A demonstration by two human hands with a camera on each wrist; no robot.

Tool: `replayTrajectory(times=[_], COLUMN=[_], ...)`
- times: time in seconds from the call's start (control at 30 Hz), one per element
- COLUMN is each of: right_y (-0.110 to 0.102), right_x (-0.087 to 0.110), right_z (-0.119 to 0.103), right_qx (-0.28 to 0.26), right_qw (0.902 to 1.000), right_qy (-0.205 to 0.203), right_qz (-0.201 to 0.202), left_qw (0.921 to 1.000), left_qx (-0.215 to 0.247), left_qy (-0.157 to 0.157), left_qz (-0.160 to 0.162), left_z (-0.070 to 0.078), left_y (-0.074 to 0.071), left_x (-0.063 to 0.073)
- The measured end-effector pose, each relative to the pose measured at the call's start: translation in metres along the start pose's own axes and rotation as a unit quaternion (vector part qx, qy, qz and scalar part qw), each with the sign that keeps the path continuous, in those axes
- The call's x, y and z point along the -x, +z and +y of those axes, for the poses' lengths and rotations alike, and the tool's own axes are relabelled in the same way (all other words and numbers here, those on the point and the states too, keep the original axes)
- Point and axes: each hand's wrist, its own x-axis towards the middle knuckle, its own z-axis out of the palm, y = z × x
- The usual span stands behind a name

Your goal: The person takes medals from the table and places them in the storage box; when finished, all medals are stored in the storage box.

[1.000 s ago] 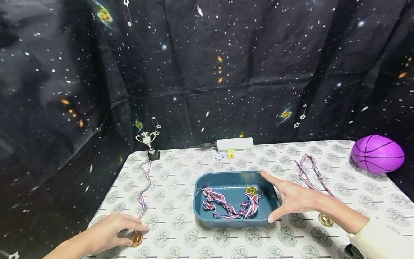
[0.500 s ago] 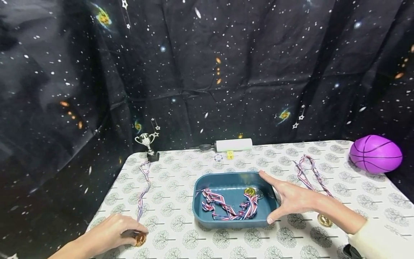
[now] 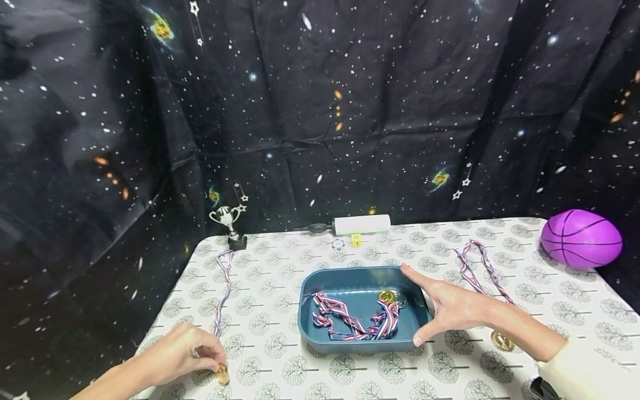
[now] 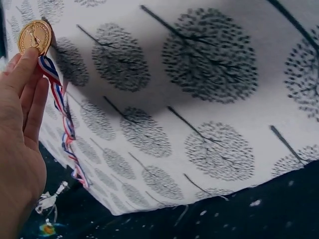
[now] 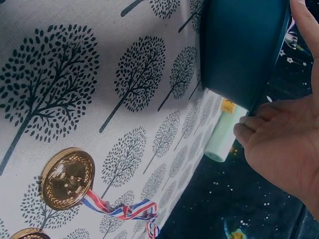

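My left hand (image 3: pixel 180 354) pinches a bronze-gold medal (image 3: pixel 222 374) between thumb and fingers, near the table's front left. Its face shows in the left wrist view, where the striped ribbon (image 4: pixel 69 134) trails away along the cloth. At centre stands a dark teal plastic bin (image 3: pixel 362 346). My right hand (image 3: pixel 452 306) holds the bin's right end, thumb on the near corner and fingers at the far one. Inside the bin lie tangled red, white and blue ribbons (image 3: pixel 352 322), a gold medal (image 3: pixel 386 296) and a silver-grey medal (image 3: pixel 401 300).
Right of the bin, another gold medal (image 5: pixel 68 178) lies on the tree-print cloth with its ribbon (image 3: pixel 492 272). At the back stand a small silver trophy (image 3: pixel 227 219), a white cylinder (image 3: pixel 362 224), a yellow letter block (image 3: pixel 356 240), a poker chip (image 3: pixel 338 243) and a purple ball (image 3: pixel 581 239).
My left fingers have closed on the medal, which has shifted slightly right and tipped up from lying flat. The right hand and the bin stay where they were.
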Motion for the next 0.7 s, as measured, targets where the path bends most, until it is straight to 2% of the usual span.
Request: replayTrajectory(times=[0.17,0.27,0.4,0.53,0.7], right_y=[0.000,-0.001,-0.001,-0.001,-0.001], right_x=[0.000,0.000,0.000,0.000,0.000], right_z=[0.000,0.000,0.000,-0.001,-0.001], right_qx=[0.002,0.003,-0.003,-0.002,0.004], right_qw=[1.0000,1.0000,1.0000,1.0000,1.0000], right_qy=[0.004,0.005,0.002,0.000,-0.001], right_qz=[0.000,-0.001,-0.001,-0.001,-0.001], left_qw=[0.9991,0.9976,0.9924,0.9821,0.9674], left_qx=[0.037,0.060,0.093,0.129,0.183], left_qy=[-0.022,-0.029,-0.062,-0.102,-0.125], left_qz=[0.006,0.020,0.050,0.093,0.123], left_z=[0.008,0.016,0.029,0.043,0.055], left_y=[-0.008,-0.015,-0.027,-0.038,-0.055], left_x=[-0.014,-0.027,-0.047,-0.066,-0.086])
